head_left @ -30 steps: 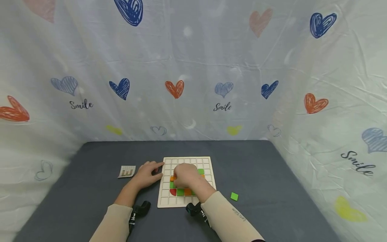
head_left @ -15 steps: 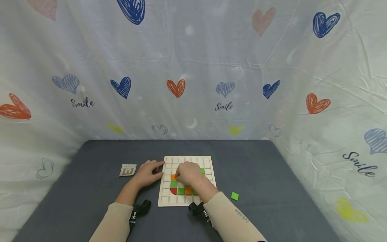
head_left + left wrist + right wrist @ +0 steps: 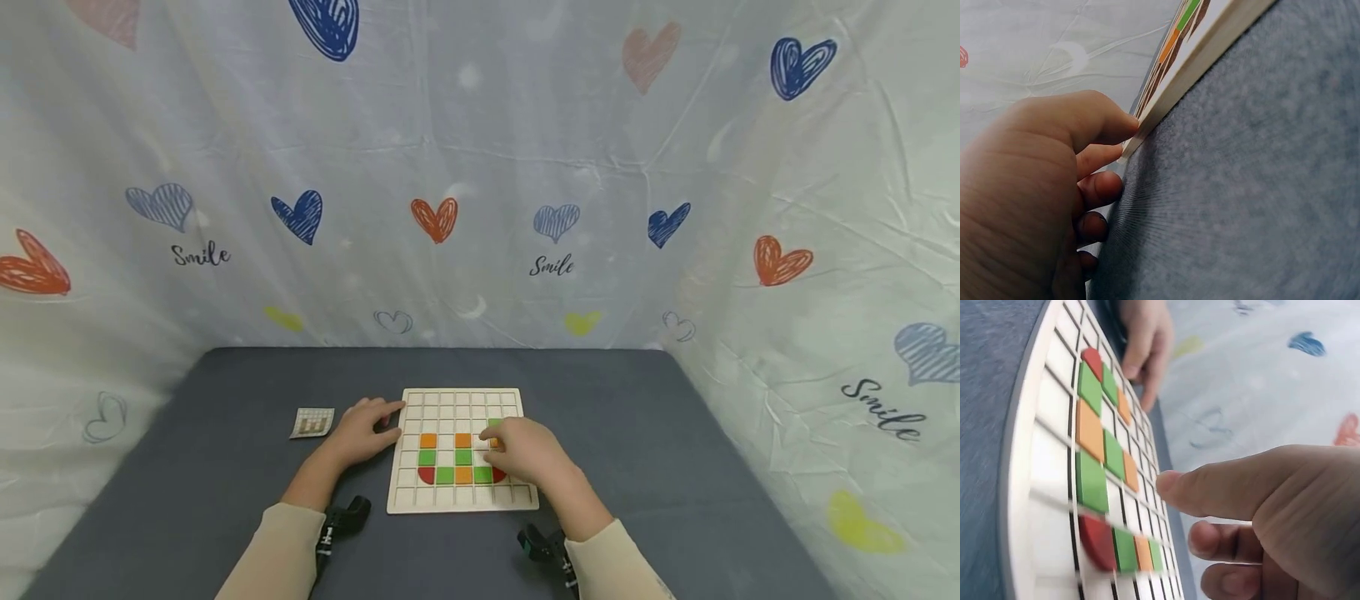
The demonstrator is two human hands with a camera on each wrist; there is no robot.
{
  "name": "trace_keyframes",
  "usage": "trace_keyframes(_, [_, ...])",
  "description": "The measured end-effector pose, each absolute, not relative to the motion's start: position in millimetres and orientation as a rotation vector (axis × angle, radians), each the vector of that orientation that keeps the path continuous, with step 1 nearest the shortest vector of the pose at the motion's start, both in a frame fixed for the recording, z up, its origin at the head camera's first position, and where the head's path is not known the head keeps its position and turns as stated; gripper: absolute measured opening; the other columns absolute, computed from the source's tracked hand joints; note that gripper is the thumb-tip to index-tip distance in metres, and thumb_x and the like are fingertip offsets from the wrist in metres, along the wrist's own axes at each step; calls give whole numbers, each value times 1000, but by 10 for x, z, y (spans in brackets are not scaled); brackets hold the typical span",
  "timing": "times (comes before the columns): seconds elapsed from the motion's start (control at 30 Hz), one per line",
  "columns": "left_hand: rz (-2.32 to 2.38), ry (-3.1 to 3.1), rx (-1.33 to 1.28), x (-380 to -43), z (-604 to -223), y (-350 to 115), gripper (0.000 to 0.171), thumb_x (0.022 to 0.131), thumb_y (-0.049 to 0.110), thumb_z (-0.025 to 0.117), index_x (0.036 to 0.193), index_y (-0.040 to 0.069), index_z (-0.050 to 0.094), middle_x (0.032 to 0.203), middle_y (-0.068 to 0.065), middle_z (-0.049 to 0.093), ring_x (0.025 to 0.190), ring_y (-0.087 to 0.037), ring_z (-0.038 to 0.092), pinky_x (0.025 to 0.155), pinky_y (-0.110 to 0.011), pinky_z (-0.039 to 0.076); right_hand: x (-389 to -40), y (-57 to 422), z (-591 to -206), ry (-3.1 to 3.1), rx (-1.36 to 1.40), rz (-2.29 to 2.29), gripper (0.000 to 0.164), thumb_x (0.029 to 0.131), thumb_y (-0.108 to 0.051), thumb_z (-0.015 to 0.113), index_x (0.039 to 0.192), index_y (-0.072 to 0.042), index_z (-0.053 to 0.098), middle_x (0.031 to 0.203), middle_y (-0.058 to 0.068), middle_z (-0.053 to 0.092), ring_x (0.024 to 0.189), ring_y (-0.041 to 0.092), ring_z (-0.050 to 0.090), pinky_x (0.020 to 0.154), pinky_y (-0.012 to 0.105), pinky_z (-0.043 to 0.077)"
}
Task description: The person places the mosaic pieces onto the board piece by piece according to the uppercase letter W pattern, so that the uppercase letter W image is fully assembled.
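Observation:
A pale wooden grid board lies on the dark table. Green and orange square tiles form three columns on it, above a bottom row with a red rounded-corner tile at each end. The middle column is topped by an orange tile. My left hand rests at the board's left edge; in the left wrist view its thumb and index finger touch the rim. My right hand hovers over the board's right side, fingers loosely bent and apart, holding nothing. It partly covers the right column.
Left of the board, beside my left hand, lies a small printed pattern card. Black wrist cameras sit under both wrists. Behind the table hangs a white curtain printed with hearts.
My right hand has moved right from the board's middle, uncovering the middle column of tiles. The loose green tile right of the board is now out of sight around my right forearm. The left hand stays.

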State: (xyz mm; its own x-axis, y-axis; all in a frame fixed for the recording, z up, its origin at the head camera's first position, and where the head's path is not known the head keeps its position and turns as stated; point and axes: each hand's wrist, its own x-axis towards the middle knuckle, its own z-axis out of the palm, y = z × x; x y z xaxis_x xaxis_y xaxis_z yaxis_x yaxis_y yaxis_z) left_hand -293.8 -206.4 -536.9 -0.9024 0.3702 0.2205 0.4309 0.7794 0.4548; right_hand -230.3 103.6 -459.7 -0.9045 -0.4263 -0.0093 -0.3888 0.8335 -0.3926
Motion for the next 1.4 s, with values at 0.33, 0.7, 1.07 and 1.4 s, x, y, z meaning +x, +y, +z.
trace_keyframes(0.33, [-795,-2836,-660,-2933,-5392,-2078,49,96,24,71,141,8,63,81,4,39,75,-17,33,74,-42,27,-1986,1511,-4610,2964,-563,-616,25,84,-11,77,110,-9,79,66,-5,46,58,9,40,54,29,33])
trace_keyframes(0.7, [-798,-2851,-633,-2936,-5375,-2066,48,96,25,70,142,9,63,81,3,40,75,-17,33,74,-42,26,-1809,1929,-4684,3000,-294,-542,26,72,-16,91,85,-15,69,75,-3,50,66,14,46,63,37,42])
trace_keyframes(1.07, [-817,-2835,-648,-2923,-5387,-2076,48,96,24,70,141,8,64,80,3,39,75,-16,32,74,-42,26,-1796,2151,-4732,2961,-143,-594,28,71,-7,90,88,-11,68,70,0,52,62,16,48,61,35,42])
trace_keyframes(1.4, [-822,-2828,-649,-2933,-5398,-2072,47,96,25,71,140,10,64,81,4,39,76,-15,32,74,-42,26,-1809,2168,-4775,3018,-217,-579,21,68,-4,79,83,-14,69,67,-3,50,59,14,45,58,33,38])
